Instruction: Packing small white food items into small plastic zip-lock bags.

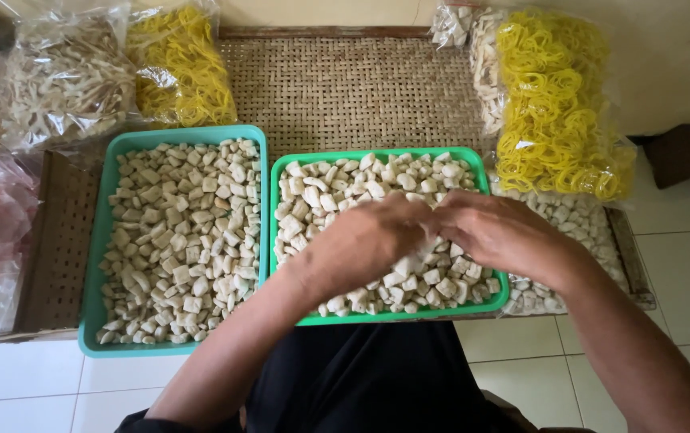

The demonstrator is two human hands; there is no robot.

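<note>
The person sits on the tiled floor, leaning over a woven mat (pixel 345 88) that carries everything. Both hands meet above the green tray (pixel 473 156) at the mat's near edge, right of centre. The left hand (pixel 365 240) and the right hand (pixel 493 232) have their fingertips drawn together over the heap of pale cracker pieces (pixel 337 192); the grip looks pinched on a piece or two between them, though I cannot tell exactly what, since the fingers hide it.

Just beside it, to the left, a teal tray (pixel 96 265) holds more of the same pale pieces, untouched. Clear bags of yellow ring-shaped crackers (pixel 557 112) lie at the far right corner of the mat, another such bag (pixel 185 68) at the far left, beside a bag of pale strips (pixel 60 80).

I judge the step in hand to be sorting or picking over the pieces in the green tray. Whatever move comes after calls for small, careful fingertip work, lifting single pieces without scattering the loose heap over the low tray rim.
</note>
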